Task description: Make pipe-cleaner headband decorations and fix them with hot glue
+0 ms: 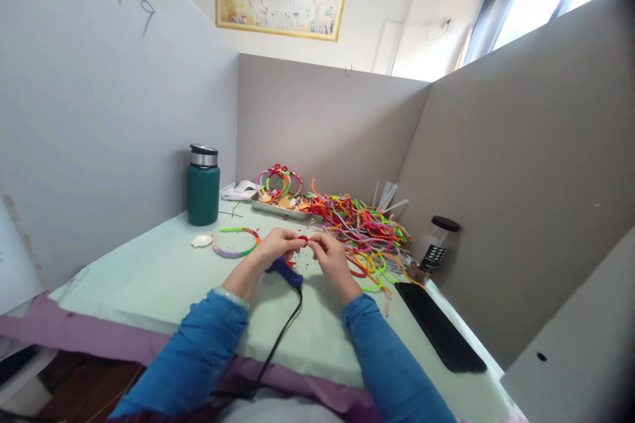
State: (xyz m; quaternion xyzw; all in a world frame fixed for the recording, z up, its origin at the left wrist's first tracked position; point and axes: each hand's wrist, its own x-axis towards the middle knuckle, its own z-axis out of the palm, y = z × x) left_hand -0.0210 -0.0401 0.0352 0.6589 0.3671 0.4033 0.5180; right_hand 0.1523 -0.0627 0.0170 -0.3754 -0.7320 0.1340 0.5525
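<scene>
Over the middle of the table, a small red fuzzy piece (303, 238) is pinched between the fingertips of both hands. My left hand (278, 244) holds it from the left and my right hand (327, 254) from the right, the fingers almost meeting. Under my left hand lies a blue tool (288, 273) with a black cord; part of it is hidden. A multicoloured fuzzy ring (233, 254) lies left of my left hand. Beyond my right hand spreads a big heap of colourful fuzzy stems (357, 215).
A green bottle (203, 188) stands at the left. Behind are a metal tray (280, 210) and colourful hoops (278, 180). A clear black-lidded jar (439, 244) and a black flat object (439, 327) are on the right. Grey partitions (327, 119) surround the table.
</scene>
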